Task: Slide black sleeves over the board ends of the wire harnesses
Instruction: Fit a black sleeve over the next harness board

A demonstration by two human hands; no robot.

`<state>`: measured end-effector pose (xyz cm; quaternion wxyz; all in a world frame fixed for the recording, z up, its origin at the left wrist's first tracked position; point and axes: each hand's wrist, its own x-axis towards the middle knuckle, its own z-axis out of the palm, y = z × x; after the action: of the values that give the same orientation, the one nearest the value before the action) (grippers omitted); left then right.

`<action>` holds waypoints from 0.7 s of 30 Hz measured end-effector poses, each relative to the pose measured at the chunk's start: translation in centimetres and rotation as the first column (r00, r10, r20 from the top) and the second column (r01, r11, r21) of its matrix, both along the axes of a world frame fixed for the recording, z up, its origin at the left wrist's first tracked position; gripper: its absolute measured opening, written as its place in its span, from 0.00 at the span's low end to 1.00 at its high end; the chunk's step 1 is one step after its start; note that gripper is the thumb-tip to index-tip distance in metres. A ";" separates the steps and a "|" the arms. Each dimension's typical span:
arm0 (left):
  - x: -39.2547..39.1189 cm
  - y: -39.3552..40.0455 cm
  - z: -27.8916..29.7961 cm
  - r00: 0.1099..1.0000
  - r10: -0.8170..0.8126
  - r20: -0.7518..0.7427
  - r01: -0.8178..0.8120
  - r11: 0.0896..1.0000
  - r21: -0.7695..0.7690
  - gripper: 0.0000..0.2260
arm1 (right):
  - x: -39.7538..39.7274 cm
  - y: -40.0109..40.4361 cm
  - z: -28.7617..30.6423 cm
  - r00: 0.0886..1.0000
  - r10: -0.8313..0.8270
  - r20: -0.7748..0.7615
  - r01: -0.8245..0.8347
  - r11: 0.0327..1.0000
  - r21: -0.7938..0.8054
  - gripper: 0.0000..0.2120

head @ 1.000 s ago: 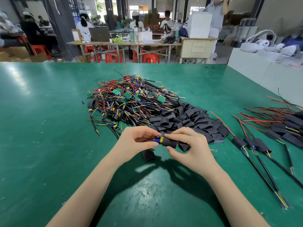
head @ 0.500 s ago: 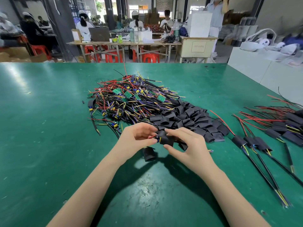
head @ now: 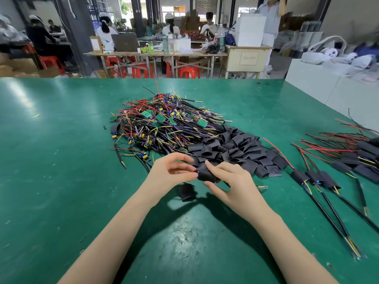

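Above the green table, my right hand pinches a black sleeve between thumb and fingers. My left hand pinches the harness end sticking out of the sleeve's left side, where only a blue tip and a red wire show. The board itself is hidden inside the sleeve. A pile of bare harnesses with green boards lies behind my hands. A heap of loose black sleeves lies to its right. One stray sleeve rests on the table just under my hands.
Sleeved harnesses lie in a row at the right, with more stacked behind them. White boxes border the table's far right. People sit at tables with red stools in the background.
The sleeve has slid left over the harness end: the yellow and blue parts seen a second ago are now covered. Both hands have drifted slightly away from me.
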<state>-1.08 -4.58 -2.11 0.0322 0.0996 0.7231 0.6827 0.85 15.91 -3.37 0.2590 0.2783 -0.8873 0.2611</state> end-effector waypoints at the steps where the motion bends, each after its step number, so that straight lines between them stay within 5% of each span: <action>1: 0.1 0.1 -0.1 1.000 -0.008 0.007 0.008 1.000 -0.001 0.13 | 0.0 -0.2 0.0 1.000 0.007 -0.013 -0.007 1.000 0.013 0.21; 8: -0.1 0.1 -0.1 0.999 -0.029 0.033 0.029 0.999 0.014 0.10 | 0.0 0.3 0.5 0.999 0.005 0.041 -0.006 1.000 0.024 0.28; 21: 0.0 0.1 -0.3 0.998 -0.050 -0.048 0.048 0.998 -0.048 0.11 | 0.0 0.0 0.0 1.000 0.016 0.019 -0.016 1.000 0.004 0.20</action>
<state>-1.09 -4.48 -2.44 0.0334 0.1335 0.7368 0.6619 0.89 15.86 -3.35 0.2477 0.2835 -0.8881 0.2639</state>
